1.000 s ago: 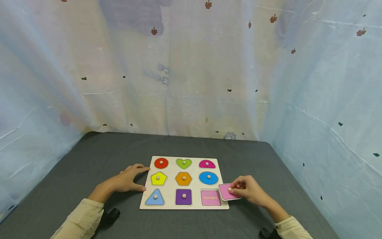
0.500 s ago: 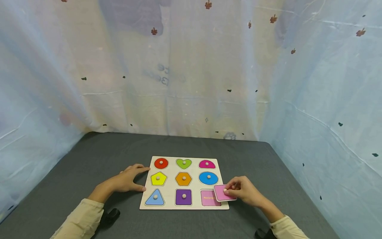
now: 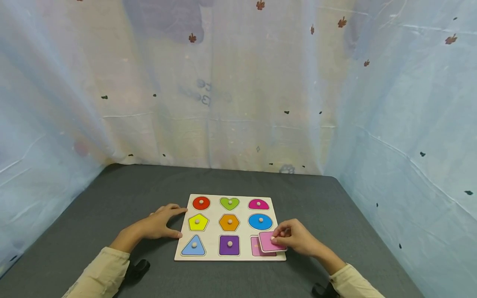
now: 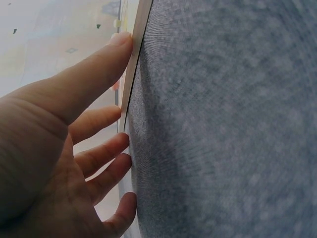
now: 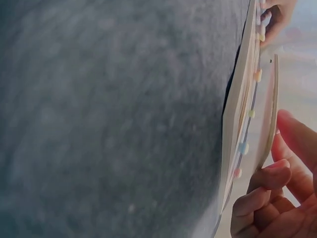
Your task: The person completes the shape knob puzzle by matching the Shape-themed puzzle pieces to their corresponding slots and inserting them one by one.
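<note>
A wooden shape-puzzle board (image 3: 211, 242) lies on the grey cloth. My left hand (image 3: 162, 223) rests at its left edge, thumb and fingertips touching the side, as the left wrist view shows too. With thumb and fingers, my right hand (image 3: 296, 238) pinches the knob of a pink rectangular piece (image 3: 267, 243). That piece hangs over the board's lower right corner and covers most of the pink rectangular recess (image 3: 255, 247). From the right wrist, the pink piece (image 5: 272, 106) appears edge-on and apart from the board (image 5: 233, 119).
Knobbed pieces fill the other recesses, among them a purple square (image 3: 225, 250), a blue oval (image 3: 255, 224) and a light blue triangle (image 3: 191, 251). Grey cloth (image 3: 223, 281) covers the table. Pale curtains (image 3: 238, 136) close off the back and sides.
My right hand has carried the pink rectangular piece leftward, from the board's right edge to over the recess, hiding more of its printed word. The left hand stays put.
</note>
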`<action>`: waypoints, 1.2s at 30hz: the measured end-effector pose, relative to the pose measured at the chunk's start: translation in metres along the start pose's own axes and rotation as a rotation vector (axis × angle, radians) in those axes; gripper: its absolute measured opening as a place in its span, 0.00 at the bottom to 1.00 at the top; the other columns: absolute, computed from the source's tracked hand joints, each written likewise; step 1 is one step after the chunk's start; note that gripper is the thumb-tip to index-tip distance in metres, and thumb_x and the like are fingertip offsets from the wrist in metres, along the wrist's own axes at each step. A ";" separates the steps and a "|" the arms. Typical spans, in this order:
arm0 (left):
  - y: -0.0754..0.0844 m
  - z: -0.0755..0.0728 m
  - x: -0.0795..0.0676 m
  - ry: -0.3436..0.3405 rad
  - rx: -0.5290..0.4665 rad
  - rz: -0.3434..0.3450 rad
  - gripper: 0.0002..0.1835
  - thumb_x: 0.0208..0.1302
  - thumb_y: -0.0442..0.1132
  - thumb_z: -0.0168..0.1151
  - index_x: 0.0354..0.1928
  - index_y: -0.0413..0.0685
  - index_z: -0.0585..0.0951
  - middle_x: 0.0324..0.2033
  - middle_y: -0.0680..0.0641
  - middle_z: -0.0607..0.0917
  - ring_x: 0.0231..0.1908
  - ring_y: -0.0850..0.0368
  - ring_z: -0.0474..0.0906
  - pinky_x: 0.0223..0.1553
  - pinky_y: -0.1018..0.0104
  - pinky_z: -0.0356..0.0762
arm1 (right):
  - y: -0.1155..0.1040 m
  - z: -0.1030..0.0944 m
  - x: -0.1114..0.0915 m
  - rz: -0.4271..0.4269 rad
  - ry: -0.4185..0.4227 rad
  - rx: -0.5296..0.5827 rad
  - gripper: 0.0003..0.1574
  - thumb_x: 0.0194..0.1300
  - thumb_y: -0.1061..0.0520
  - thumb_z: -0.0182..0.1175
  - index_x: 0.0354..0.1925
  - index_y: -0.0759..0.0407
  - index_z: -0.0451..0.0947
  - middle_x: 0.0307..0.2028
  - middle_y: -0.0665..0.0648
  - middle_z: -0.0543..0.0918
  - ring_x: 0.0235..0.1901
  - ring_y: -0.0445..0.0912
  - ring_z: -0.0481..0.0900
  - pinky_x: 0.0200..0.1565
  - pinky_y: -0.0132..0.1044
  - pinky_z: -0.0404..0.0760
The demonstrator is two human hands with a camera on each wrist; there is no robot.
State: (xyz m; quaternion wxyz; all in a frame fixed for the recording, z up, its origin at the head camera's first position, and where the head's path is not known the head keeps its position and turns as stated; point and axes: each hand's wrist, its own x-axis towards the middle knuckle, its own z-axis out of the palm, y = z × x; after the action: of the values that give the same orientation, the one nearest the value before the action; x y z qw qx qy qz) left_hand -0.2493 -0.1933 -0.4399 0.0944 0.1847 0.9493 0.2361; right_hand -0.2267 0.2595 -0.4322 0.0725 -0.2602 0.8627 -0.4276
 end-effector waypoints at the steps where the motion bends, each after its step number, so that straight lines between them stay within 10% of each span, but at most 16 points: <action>1: 0.000 0.000 0.000 0.000 0.001 0.000 0.47 0.53 0.55 0.77 0.73 0.48 0.69 0.69 0.33 0.68 0.68 0.28 0.62 0.59 0.17 0.55 | -0.001 0.001 0.001 -0.001 -0.006 0.003 0.07 0.61 0.61 0.71 0.33 0.66 0.85 0.24 0.49 0.72 0.20 0.33 0.65 0.23 0.24 0.65; 36: -0.006 0.001 0.002 -0.012 -0.015 0.034 0.47 0.55 0.56 0.76 0.74 0.48 0.68 0.69 0.35 0.68 0.68 0.29 0.63 0.58 0.15 0.55 | -0.011 0.018 0.015 0.041 -0.086 -0.070 0.09 0.62 0.59 0.71 0.29 0.64 0.84 0.22 0.47 0.72 0.21 0.33 0.66 0.24 0.24 0.65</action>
State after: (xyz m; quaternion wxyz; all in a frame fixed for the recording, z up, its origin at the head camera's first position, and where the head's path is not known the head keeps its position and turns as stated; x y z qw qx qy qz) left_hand -0.2521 -0.1969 -0.4439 0.0975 0.2015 0.9437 0.2437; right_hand -0.2290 0.2334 -0.4338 0.1091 -0.2629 0.8785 -0.3838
